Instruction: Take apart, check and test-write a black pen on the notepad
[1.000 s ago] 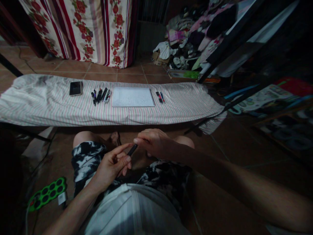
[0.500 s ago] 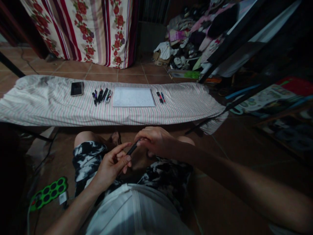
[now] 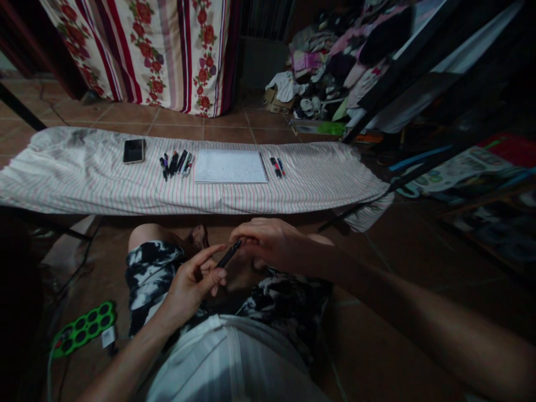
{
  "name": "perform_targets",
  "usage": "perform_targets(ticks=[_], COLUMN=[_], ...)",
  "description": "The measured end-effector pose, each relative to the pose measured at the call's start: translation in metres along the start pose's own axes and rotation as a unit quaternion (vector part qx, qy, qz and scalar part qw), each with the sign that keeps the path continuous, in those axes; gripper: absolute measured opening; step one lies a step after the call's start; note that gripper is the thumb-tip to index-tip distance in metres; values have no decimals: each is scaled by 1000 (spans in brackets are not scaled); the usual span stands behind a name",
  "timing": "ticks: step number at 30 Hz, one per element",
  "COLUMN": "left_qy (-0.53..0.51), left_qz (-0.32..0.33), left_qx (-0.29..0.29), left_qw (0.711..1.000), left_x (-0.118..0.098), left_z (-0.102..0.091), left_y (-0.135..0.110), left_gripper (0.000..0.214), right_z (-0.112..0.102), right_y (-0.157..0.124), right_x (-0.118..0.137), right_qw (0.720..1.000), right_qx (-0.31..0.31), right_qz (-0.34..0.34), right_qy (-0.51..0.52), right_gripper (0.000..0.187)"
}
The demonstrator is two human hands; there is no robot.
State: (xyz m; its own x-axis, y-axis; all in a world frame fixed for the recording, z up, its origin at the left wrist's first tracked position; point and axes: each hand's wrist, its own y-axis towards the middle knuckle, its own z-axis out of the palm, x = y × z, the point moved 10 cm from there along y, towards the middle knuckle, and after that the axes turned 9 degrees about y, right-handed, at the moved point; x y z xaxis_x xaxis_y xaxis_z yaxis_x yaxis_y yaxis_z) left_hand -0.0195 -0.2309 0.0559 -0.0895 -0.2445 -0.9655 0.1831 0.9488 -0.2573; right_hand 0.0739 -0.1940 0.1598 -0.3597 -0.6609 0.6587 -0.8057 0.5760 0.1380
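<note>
My left hand (image 3: pixel 195 282) is closed on a slim black pen (image 3: pixel 227 255), thumb on its near side and index finger stretched along it. The pen slants up to the right, above my lap. Around its upper end curves my right hand (image 3: pixel 268 241), palm down, its thumb and index finger apart. Whether those fingers touch the pen I cannot tell; the other right fingers are partly hidden. Beyond both hands, an open spiral notebook (image 3: pixel 232 166) lies on the cloth-covered table, with a group of pens (image 3: pixel 175 163) left of it and a few more pens (image 3: pixel 277 167) on its right.
A striped cloth (image 3: pixel 138 195) covers the low table (image 3: pixel 326 167). A phone (image 3: pixel 134 151) lies at its left. On the floor at lower left is a green power strip (image 3: pixel 86 329) with cords. Dark metal bars flank the table. Piled clothes (image 3: pixel 326 67) fill the back right.
My right thumb has drawn back from the pen's upper end, which now shows more fully. My left hand keeps its grip almost unmoved. The view has shifted slightly.
</note>
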Motion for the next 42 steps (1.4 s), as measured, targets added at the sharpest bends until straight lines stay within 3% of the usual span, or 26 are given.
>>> perform_targets(ticks=[4,10,12,15,18,21,25,30,33,35,39,42], left_qy=[8,49,66,74,75,90,127,135,139,147,170,167], left_qz=[11,27,37,47,50,59,87,100,111,116,125,130], left_qx=[-5,-21,-26,-35,-35,-31,-47,-59,-61,-63,-76,-81], left_qw=[1000,998,997,996,995,994,987,984,982,980,974,974], left_x=[-1,1,2,3,4,2,-4,-3,-4,-6,-11,-14], left_z=[0,-4,-6,-9,-7,-5,-9,-15,-14,-13,-14,-16], left_y=[-1,-2,-2,-2,-2,-2,-4,-3,-3,-4,-6,-6], left_gripper=[54,54,53,52,52,52,50,48,47,46,45,45], right_z=[3,11,6,1,4,6,8,-2,-4,-3,1,1], right_y=[-1,-3,-3,-2,-1,-1,-3,-1,2,3,2,3], right_x=[-8,-14,-11,-1,2,-4,-13,2,7,4,-8,-2], right_qw=[999,990,992,999,1000,999,993,999,999,998,989,993], right_qx=[-21,15,6,-1,9,-2,3,-31,-35,-39,-24,-16], right_qz=[27,113,108,45,6,30,97,38,6,26,98,75], right_qy=[-20,-87,-57,-13,-7,-26,-73,-5,-7,-31,-108,-89], right_gripper=[13,39,34,38,22,19,36,31,14,12,34,29])
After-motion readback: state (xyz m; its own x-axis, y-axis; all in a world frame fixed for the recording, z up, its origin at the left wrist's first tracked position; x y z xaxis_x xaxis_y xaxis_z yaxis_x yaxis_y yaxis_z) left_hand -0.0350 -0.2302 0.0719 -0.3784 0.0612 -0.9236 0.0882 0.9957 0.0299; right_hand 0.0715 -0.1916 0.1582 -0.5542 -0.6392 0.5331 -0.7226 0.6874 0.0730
